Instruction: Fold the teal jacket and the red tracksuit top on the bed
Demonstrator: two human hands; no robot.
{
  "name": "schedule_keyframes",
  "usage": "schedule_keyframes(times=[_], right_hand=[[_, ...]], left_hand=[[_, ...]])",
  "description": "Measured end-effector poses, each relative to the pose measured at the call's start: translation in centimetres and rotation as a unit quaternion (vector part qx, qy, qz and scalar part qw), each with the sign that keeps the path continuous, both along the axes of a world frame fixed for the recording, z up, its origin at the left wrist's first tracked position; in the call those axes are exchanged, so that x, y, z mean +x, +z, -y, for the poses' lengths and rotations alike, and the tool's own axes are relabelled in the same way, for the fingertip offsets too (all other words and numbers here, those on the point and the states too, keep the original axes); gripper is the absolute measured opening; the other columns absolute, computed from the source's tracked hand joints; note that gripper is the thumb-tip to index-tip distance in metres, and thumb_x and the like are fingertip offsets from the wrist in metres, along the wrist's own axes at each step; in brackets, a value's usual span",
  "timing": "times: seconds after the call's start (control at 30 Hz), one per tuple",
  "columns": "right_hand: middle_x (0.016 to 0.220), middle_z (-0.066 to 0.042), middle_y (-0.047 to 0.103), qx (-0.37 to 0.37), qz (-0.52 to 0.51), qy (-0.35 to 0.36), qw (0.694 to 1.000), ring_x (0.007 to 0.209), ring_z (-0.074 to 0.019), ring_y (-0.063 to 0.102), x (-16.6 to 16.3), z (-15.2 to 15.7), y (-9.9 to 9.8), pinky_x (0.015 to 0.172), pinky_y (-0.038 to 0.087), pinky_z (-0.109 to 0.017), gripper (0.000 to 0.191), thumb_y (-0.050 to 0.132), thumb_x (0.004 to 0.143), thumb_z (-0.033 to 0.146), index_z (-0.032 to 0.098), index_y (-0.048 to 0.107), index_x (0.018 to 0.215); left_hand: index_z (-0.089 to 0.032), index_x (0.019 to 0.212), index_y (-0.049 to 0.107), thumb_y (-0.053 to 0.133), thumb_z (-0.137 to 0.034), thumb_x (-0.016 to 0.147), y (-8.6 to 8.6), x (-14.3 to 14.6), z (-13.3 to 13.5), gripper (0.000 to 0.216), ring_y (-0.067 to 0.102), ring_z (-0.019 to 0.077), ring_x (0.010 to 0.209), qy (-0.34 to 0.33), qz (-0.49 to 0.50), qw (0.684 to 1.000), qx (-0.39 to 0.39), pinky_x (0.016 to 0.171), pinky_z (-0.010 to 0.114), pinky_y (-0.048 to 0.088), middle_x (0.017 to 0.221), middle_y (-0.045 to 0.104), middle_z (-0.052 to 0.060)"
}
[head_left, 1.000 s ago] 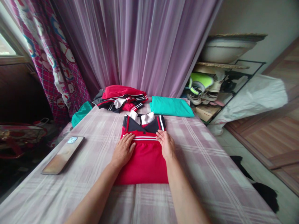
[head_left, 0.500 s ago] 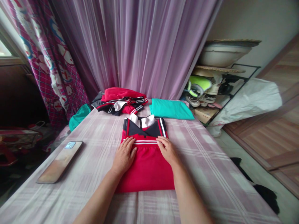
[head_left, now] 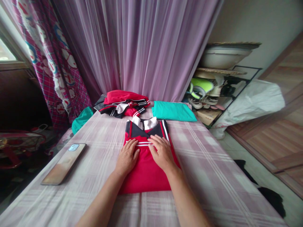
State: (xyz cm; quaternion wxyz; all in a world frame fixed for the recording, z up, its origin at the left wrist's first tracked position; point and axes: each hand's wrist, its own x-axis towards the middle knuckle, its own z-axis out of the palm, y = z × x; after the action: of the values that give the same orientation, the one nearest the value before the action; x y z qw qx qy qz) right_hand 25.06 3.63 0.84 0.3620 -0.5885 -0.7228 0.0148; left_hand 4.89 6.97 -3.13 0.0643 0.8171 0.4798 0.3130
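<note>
A folded red and black jacket (head_left: 146,170) with white stripes and a white collar lies flat on the table in front of me. My left hand (head_left: 127,156) rests on its left side, fingers stretched out by the striped hem. Flat on the jacket near the middle of the stripes lies my right hand (head_left: 162,153), its fingers apart and pointing up and left. Neither hand grips the cloth. Parts of the white stripes are hidden under the fingers.
A crumpled pile of red and black clothes (head_left: 123,102) lies at the far edge, beside a folded teal cloth (head_left: 174,111). On the left is a phone (head_left: 63,165). The checked tablecloth (head_left: 213,176) covers the table. A shoe rack (head_left: 246,83) stands right.
My right hand has slid left across the jacket, from the right end of the stripes to their middle. The left hand stays about where it was.
</note>
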Motion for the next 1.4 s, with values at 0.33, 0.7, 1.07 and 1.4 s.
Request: schedule_keyframes(times=[0.33, 0.7, 1.07, 1.4], right_hand=[[0.145, -0.011, 0.058, -0.086, 0.04, -0.092, 0.991, 0.138, -0.0312, 0.047, 3.9, 0.1, -3.4, 0.11, 0.039, -0.054, 0.045, 0.052, 0.095, 0.048, 0.028, 0.065, 0.133], [0.151, -0.01, 0.052, -0.129, 0.091, -0.103, 0.982, 0.143, -0.0276, 0.04, 3.2, 0.6, -2.3, 0.115, 0.036, -0.048, 0.046, 0.043, 0.101, 0.043, 0.025, 0.06, 0.139], [0.151, -0.009, 0.052, -0.138, 0.081, -0.101, 0.982, 0.144, -0.0264, 0.039, 3.3, 0.7, -2.0, 0.116, 0.034, -0.046, 0.047, 0.045, 0.099, 0.045, 0.024, 0.06, 0.139], [0.147, -0.01, 0.056, -0.1, 0.062, -0.097, 0.988, 0.142, -0.0272, 0.042, 3.5, 0.3, -3.0, 0.116, 0.037, -0.047, 0.046, 0.046, 0.099, 0.044, 0.024, 0.063, 0.136]], left_hand=[[-0.019, 0.136, 0.057, 0.043, -0.037, 0.099, 0.7, 0.0, 0.1, 0.043, 0.047, 0.0252, 0.139, 0.009, -0.026, 0.999, -0.016, 0.114, 0.046, 0.043, 0.146, 0.057, 0.01], [-0.022, 0.14, 0.057, 0.038, -0.036, 0.102, 5.5, 7.0, 3.5, 0.045, 0.045, 0.0267, 0.142, -0.014, -0.158, 0.987, 0.004, 0.121, 0.055, 0.03, 0.148, 0.056, 0.007], [-0.025, 0.149, 0.047, 0.04, -0.05, 0.1, 2.7, 1.7, 2.4, 0.055, 0.037, 0.0296, 0.147, 0.025, -0.153, 0.988, -0.018, 0.118, 0.054, 0.032, 0.157, 0.044, 0.009], [-0.03, 0.152, 0.042, 0.041, -0.05, 0.1, 2.1, 1.1, 2.0, 0.056, 0.031, 0.0281, 0.15, 0.033, -0.112, 0.989, -0.09, 0.117, 0.054, 0.032, 0.161, 0.039, 0.009]])
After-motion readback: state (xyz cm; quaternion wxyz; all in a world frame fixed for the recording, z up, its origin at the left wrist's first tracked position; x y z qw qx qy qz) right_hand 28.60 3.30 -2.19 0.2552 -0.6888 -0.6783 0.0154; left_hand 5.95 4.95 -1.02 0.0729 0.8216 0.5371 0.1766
